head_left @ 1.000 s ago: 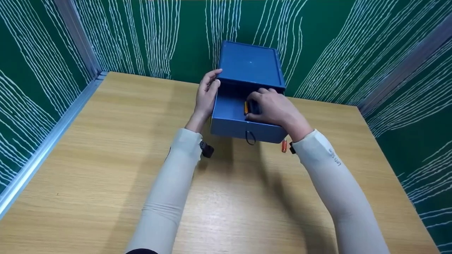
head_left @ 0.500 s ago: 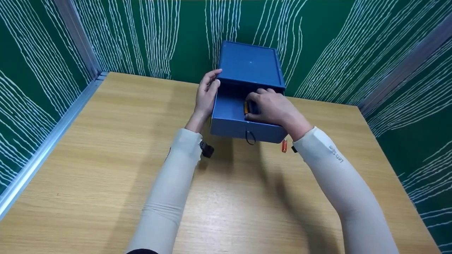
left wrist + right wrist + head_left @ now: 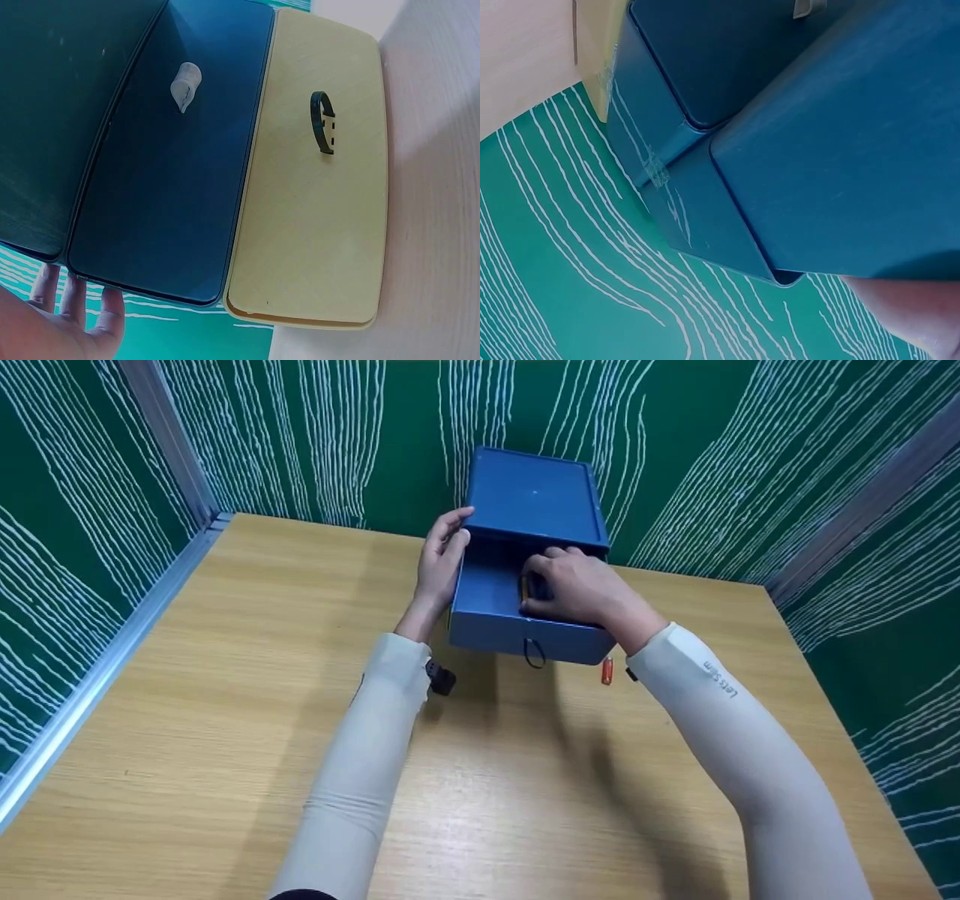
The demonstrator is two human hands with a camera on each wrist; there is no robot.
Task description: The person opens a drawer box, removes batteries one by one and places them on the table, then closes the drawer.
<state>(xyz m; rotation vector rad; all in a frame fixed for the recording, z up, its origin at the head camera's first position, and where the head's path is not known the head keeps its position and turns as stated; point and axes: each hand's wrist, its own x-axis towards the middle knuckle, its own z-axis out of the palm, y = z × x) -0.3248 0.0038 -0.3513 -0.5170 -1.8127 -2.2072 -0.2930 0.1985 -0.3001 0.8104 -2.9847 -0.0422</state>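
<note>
A drawer unit (image 3: 534,499) with a blue top stands at the back of the table, its uppermost blue drawer (image 3: 487,585) pulled out. My left hand (image 3: 439,561) rests against the unit's left side, fingers near the top edge; in the left wrist view, its fingertips lie beside the drawer seams. Inside the open drawer, my right hand (image 3: 583,589) has thumb and fingers curled about a small dark thing with an orange edge (image 3: 524,589); the rest of it is hidden. In the right wrist view, the drawer's wall (image 3: 855,150) covers most of that hand.
A red battery (image 3: 607,670) lies on the wooden table (image 3: 450,802) right of the drawer front. Below the open drawer sit a shut blue drawer (image 3: 172,172) and a shut yellow drawer (image 3: 307,217). The green wall (image 3: 409,435) stands close behind the unit.
My right forearm and elbow have swung outward to the right. The right hand turns slightly in the drawer, and less of the orange edge shows. My left hand stays put.
</note>
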